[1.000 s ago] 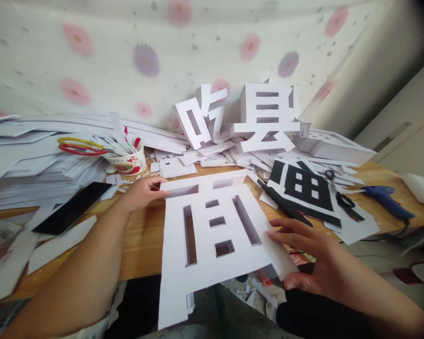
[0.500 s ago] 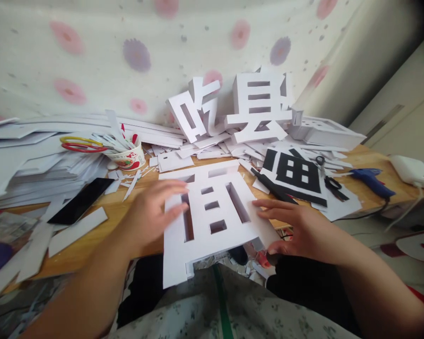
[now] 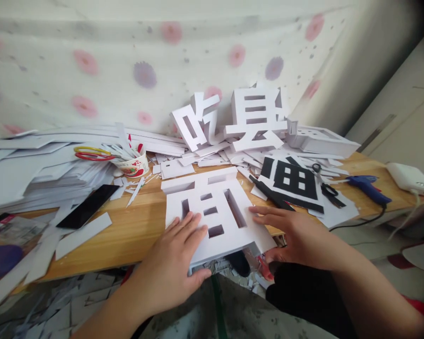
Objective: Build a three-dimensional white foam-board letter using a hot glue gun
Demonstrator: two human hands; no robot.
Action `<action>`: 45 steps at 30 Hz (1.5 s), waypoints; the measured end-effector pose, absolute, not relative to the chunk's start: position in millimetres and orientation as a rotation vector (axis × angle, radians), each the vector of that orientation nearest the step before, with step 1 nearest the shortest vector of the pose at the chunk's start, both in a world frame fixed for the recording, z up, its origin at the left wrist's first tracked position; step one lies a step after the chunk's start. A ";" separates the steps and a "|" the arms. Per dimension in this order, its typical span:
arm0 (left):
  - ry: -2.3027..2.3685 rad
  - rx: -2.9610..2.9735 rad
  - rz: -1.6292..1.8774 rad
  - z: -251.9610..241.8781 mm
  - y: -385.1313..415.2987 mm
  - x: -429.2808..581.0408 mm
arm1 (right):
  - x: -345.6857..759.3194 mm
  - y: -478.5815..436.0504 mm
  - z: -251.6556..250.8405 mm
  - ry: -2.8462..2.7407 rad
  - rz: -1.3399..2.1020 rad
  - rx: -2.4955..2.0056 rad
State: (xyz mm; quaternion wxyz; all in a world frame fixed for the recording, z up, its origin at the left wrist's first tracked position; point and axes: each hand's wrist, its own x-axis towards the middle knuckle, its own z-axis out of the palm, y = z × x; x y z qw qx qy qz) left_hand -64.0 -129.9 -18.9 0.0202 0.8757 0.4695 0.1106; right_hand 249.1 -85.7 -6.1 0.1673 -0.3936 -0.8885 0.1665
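Note:
A white 3D Chinese character [image 3: 228, 254], seemingly of foam board, lies face up at the table's front edge, its near end jutting past the wood. My left hand [image 3: 175, 256] rests on its lower left part, fingers stretched flat over the face and thumb apart near the front edge; the corner beneath is hidden. At the right side, my right hand [image 3: 297, 235] grips the character by its edge, fingertips on the upper part and thumb at the lower corner.
Behind stand two other white characters [image 3: 194, 125] [image 3: 256, 132] on board scraps. Left are a phone [image 3: 88, 205], a paper tub [image 3: 132, 168] and stacked boards [image 3: 24, 174]. Right are a black-printed sheet [image 3: 297, 181], scissors [image 3: 325, 186], a blue glue gun [image 3: 369, 187] and a white power strip [image 3: 410, 176].
My left hand has come down from the character's upper left onto its lower left. The right hand stays at the right side. The camera view has tilted up slightly.

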 end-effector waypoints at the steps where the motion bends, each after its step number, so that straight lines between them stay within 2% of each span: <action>1: 1.456 2.709 0.356 -18.4 -129.6 -63.0 | 247.9 -86.0 -5.7 -2.537 0.450 -1.121; 9: 1.501 2.688 0.431 -24.0 -131.5 -60.8 | 242.6 -91.8 -9.9 -2.553 0.394 -1.172; 19: 1.699 2.674 0.083 -3.5 -131.2 -27.8 | 247.1 -98.3 -6.5 -2.511 0.395 -1.226; 25: 1.731 2.837 0.044 -8.3 -130.5 -20.1 | 248.4 -103.7 -7.8 -2.436 0.334 -1.142; 27: 1.709 2.946 0.160 -16.4 -129.7 -26.9 | 251.8 -103.4 -9.2 -2.384 0.389 -1.100; 30: 1.668 3.089 0.555 -27.1 -126.0 -38.1 | 273.1 -90.0 -12.7 -2.106 0.471 -1.161; 34: 1.660 3.056 0.889 -28.0 -122.7 -47.2 | 348.1 -52.9 -16.6 -1.633 0.202 -1.566; 37: 1.727 2.930 1.011 -22.7 -126.2 -50.2 | 419.6 -28.5 -22.7 -1.288 0.050 -1.860; 40: 1.742 2.858 1.080 -20.4 -130.8 -52.8 | 474.9 -13.2 -37.3 -1.154 0.087 -2.043; 45: 1.754 2.767 1.146 -20.5 -136.1 -55.4 | 511.9 1.1 -62.0 -1.090 0.167 -2.089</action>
